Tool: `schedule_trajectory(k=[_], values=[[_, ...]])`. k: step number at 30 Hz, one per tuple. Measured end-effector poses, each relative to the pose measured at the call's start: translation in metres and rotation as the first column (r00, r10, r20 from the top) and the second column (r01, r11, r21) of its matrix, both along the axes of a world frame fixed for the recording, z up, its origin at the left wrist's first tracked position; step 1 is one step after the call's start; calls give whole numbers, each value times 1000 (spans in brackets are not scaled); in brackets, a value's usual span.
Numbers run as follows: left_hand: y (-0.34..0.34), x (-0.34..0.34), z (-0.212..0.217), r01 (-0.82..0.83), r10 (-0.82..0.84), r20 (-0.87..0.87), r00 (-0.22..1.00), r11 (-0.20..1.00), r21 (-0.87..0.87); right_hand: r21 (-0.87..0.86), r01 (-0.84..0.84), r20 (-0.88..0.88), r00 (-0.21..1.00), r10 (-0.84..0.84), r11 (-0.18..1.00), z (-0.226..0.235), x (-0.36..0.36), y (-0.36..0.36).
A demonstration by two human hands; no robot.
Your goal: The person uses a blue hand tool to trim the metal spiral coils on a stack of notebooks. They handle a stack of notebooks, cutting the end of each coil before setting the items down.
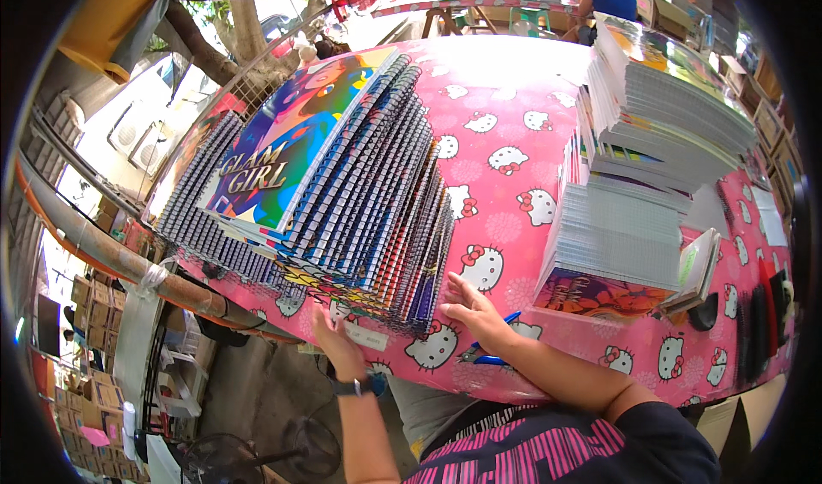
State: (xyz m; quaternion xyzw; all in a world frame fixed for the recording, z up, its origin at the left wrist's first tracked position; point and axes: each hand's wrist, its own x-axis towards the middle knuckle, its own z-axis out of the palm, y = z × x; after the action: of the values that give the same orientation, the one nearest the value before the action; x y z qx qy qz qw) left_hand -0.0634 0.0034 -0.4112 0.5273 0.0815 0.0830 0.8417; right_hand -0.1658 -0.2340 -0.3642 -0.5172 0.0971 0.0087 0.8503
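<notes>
A tall stack of spiral-bound notebooks (300, 154) stands at the left of the table, its bound edges facing right and the top cover brightly coloured. My left hand (341, 347), with a dark band on the wrist, is at the stack's near edge, fingers apart. At the stack's near right corner my right hand (475, 311) has its fingers spread and holds nothing. Whether either hand touches the notebooks I cannot tell. Blue-handled pliers (490, 357) lie on the table, partly under my right forearm.
A pink table cover (505, 218) with white cartoon cats spreads beneath everything. On the right stand tall stacks of unbound paper (621, 236). Black binding coils (753, 338) lie at the far right. A pipe rail (128, 261) runs along the left; a person in blue (610, 0) sits beyond.
</notes>
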Motion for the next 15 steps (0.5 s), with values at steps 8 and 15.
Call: schedule_trajectory(k=[8,15], values=[[-57,-73,27,202,-198,42,979,969,-142,31,32,42,999,-33,999,2,24,33],[-56,-25,22,278,-276,81,958,960,-21,-79,145,152,980,-132,986,-24,63,34]])
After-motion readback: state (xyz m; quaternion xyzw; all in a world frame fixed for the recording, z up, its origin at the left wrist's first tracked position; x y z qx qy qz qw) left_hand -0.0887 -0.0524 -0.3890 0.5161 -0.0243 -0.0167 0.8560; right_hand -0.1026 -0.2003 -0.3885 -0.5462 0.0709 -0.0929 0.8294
